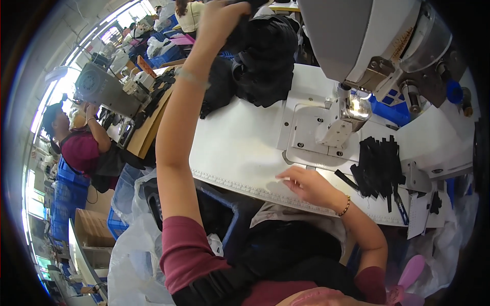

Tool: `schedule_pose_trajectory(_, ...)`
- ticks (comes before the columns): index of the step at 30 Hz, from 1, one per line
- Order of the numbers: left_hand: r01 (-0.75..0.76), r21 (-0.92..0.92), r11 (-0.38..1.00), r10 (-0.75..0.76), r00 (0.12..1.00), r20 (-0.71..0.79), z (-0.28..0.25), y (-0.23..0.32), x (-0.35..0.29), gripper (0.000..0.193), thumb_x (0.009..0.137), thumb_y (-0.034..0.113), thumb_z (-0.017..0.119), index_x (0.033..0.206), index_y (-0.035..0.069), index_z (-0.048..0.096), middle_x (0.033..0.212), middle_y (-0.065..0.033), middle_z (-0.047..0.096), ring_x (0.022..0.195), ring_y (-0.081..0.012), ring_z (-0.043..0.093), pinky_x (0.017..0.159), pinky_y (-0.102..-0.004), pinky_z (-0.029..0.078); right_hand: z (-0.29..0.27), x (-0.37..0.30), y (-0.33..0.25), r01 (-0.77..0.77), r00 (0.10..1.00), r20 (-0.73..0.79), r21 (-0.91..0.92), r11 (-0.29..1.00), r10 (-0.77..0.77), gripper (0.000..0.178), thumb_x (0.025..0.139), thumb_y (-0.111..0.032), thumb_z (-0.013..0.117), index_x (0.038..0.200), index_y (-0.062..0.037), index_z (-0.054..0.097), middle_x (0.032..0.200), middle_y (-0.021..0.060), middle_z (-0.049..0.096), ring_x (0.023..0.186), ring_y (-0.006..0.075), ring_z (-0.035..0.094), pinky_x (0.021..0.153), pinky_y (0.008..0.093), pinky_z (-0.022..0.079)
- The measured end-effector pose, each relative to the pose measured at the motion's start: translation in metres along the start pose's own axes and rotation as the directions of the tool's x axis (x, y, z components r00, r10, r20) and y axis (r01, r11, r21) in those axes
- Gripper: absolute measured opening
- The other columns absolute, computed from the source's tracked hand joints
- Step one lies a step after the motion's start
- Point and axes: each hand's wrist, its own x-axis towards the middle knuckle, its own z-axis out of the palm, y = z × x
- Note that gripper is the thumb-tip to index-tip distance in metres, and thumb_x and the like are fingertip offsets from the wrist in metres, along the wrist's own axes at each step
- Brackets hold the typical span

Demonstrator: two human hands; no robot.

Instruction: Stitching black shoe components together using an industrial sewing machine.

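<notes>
Head view: a big pile of black fabric (265,61) is parked just left of the sewing machine (337,41), heaped on the white tabletop (235,137). It looks soft and kinda lumpy, with folded layers bunched on top of each other and a darker slumped part on the side away from the machine. The left hand (220,23) is stretched out left of the machine's head, its fingers bent over dark cloth at the top of the pile; how tightly it's gripped can't be told, since the hand is cut off by the picture's edge. The right hand (309,186) is held in front of the machine, fingers loosely curled; whether anything's pinched can't be made out. Black strips (380,168) are bunched at the machine's near right.
</notes>
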Motion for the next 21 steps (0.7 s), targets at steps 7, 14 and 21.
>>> schedule_pose_trajectory(7,0.053,-0.921,0.386,-0.311,0.947,-0.076,0.018,-0.047,-0.188,0.025,0.086,0.016,0.055,0.106,0.002,0.059,0.099,-0.0088,0.064,0.095,-0.0206,0.062,0.089,-0.0306,0.048,-0.003,0.028,-0.028,0.086,0.877,-0.443,0.529,0.844,0.188,0.048,0.084,-0.004,0.062,0.128,-0.0044,0.044,0.119,0.0102,0.053,0.084,0.0172,0.062,0.052,0.0238,0.051)
schedule_pose_trajectory(14,0.466,-0.878,0.105,-0.259,0.865,0.428,0.039,-0.039,-0.222,0.037,0.096,0.029,0.043,0.117,0.0,0.05,0.118,-0.0064,0.057,0.115,-0.0172,0.05,0.107,-0.0316,0.032,-0.009,0.019,-0.037,-0.034,0.918,-0.115,0.931,0.364,0.38,0.02,0.087,-0.016,0.063,0.097,0.001,0.058,0.067,0.0044,0.057,0.05,0.0133,0.06,0.039,0.022,0.044)
schedule_pose_trajectory(21,0.115,-0.237,0.965,0.024,0.857,0.514,0.065,-0.024,-0.201,0.025,0.093,0.021,0.055,0.081,-0.002,0.056,0.077,-0.0026,0.05,0.071,-0.0056,0.043,0.061,-0.0226,0.039,-0.044,0.004,-0.051,-0.03,0.885,-0.237,0.83,0.557,0.4,0.02,0.085,-0.016,0.066,0.092,0.0018,0.058,0.064,0.0027,0.056,0.048,0.0135,0.06,0.041,0.0231,0.047)
